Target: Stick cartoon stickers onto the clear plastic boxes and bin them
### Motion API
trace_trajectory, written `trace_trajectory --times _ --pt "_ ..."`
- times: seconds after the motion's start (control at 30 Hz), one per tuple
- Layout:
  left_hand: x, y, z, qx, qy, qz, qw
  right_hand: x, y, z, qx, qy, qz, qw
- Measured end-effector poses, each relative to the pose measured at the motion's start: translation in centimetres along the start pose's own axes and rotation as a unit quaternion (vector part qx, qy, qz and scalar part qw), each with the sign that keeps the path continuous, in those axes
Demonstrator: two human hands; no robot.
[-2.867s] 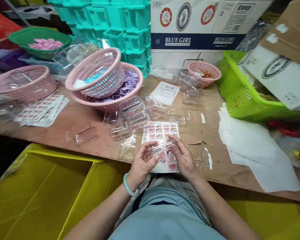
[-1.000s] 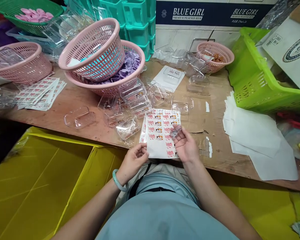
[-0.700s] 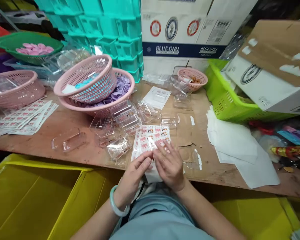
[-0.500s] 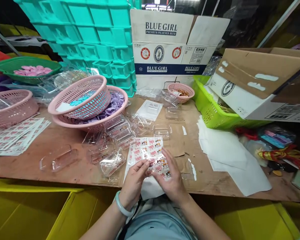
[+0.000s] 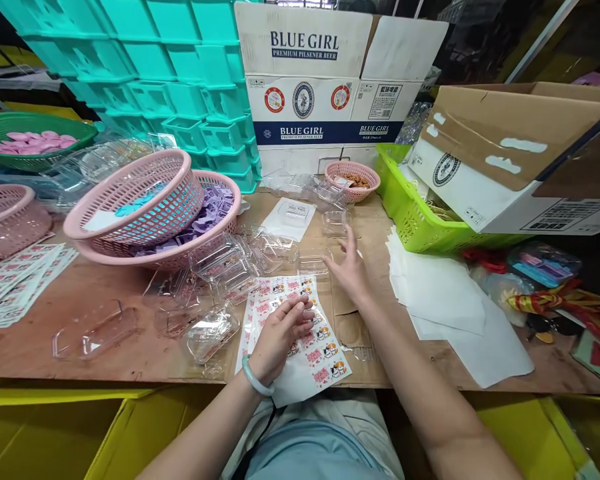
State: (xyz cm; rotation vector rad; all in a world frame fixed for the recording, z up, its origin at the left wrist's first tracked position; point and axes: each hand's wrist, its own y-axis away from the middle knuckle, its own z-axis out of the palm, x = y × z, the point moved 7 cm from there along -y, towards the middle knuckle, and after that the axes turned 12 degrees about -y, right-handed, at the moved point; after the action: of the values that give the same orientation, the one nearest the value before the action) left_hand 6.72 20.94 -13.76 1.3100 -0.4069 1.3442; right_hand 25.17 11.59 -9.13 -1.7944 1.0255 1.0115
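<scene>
My right hand (image 5: 350, 270) reaches forward with its fingers apart and nothing visible in them. Its fingertips are close to two small clear plastic boxes, one box (image 5: 335, 222) just beyond them and another box (image 5: 313, 261) to their left. Over the sticker sheet (image 5: 323, 347), printed with cartoon cats and pink lettering, my left hand (image 5: 280, 333) is closed, fingers curled and thumb pressed to them. Whatever it may pinch is hidden. A glossy clear box (image 5: 213, 332) lies left of the sheet, in front of more open clear boxes (image 5: 225, 267).
Pink baskets (image 5: 130, 193) with blue and purple pieces stand at left, before stacked turquoise crates (image 5: 180, 80). A small pink basket (image 5: 353, 180) sits at the back. White sheets (image 5: 440, 287), a lime basket (image 5: 420, 220) and a carton (image 5: 510, 153) are at right.
My hands were together over the sticker sheet and have parted. The right hand has moved forward toward the clear boxes and opened; the left stays above the sheet. The view has shifted slightly.
</scene>
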Motion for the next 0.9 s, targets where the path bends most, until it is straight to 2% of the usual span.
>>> trace_trajectory --times 0.1,0.17,0.23,0.3,0.4,0.47,0.57,0.67,0.73,0.8,0.9 --pt "0.4 -0.9 -0.1 0.008 0.034 -0.006 0.999 0.1 -2.0 2.0 -0.056 0.104 -0.014 0.993" --pt "0.8 -1.1 -0.3 0.012 0.063 -0.021 0.998 -1.0 -1.6 1.9 -0.032 0.105 -0.092 0.990" --pt "1.3 -0.8 -0.3 -0.003 0.094 -0.045 0.995 -2.8 0.5 0.7 0.016 0.091 -0.202 0.975" --pt "1.9 0.0 -0.2 -0.035 0.115 -0.058 0.991 -4.2 3.6 -0.3 0.034 0.088 -0.298 0.950" --pt "2.4 1.4 -0.3 -0.092 0.106 -0.061 0.988 -5.3 8.4 -0.6 0.001 0.070 -0.386 0.920" --pt "1.9 2.4 -0.8 -0.109 0.092 -0.063 0.988 -5.4 11.0 -0.3 -0.029 0.058 -0.406 0.912" --pt "0.8 3.6 -2.3 -0.088 0.077 -0.039 0.992 -5.1 13.0 0.3 -0.058 0.032 -0.361 0.930" --pt "0.1 4.4 -4.1 -0.033 0.033 0.003 0.999 -4.7 13.6 1.3 -0.124 -0.037 -0.257 0.958" --pt "-0.3 4.8 -4.8 -0.015 0.006 0.011 1.000 -4.8 13.7 1.7 -0.161 -0.091 -0.185 0.965" --pt "-0.4 5.0 -4.9 -0.022 -0.006 0.013 1.000 -5.2 13.4 1.4 -0.146 -0.146 -0.119 0.971" --pt "-0.5 4.9 -5.1 -0.039 -0.012 0.019 0.999 -6.0 13.0 0.5 -0.071 -0.191 -0.041 0.978"
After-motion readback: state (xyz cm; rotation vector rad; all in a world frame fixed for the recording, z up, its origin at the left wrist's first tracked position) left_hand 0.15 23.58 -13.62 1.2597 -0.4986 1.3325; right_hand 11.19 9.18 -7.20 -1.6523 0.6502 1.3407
